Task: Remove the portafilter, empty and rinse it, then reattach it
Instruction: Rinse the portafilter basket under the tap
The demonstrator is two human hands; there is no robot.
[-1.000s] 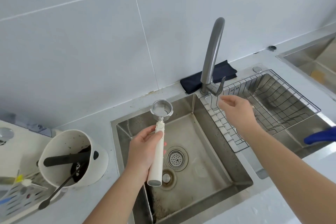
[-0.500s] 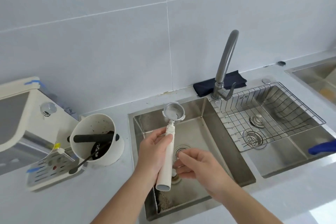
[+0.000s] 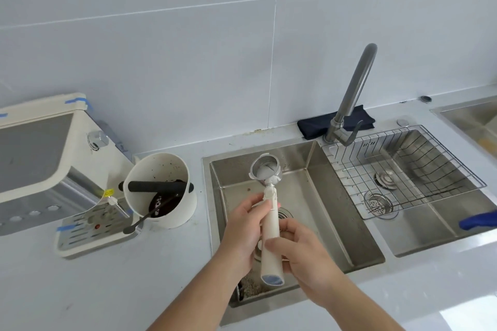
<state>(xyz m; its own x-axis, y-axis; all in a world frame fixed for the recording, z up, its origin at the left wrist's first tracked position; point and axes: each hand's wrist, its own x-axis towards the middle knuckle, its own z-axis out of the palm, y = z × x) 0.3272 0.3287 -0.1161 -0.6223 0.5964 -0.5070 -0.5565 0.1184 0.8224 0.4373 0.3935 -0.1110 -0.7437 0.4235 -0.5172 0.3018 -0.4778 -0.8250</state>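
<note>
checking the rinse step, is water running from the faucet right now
No, the faucet shows no stream, and the portafilter is held over the left sink basin, away from the spout.

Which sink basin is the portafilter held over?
The left basin, bare steel and nearest the coffee machine. The right basin has the wire rack. Both hands grip the portafilter.

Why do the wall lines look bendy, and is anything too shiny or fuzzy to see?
Head view: the wide lens bows the tile lines and the counter edge; daylight glares white off the counter at bottom right; the sink steel shines softly; the portafilter and both hands, left hand and right hand, look fairly sharp, with soft shadows only.
</note>
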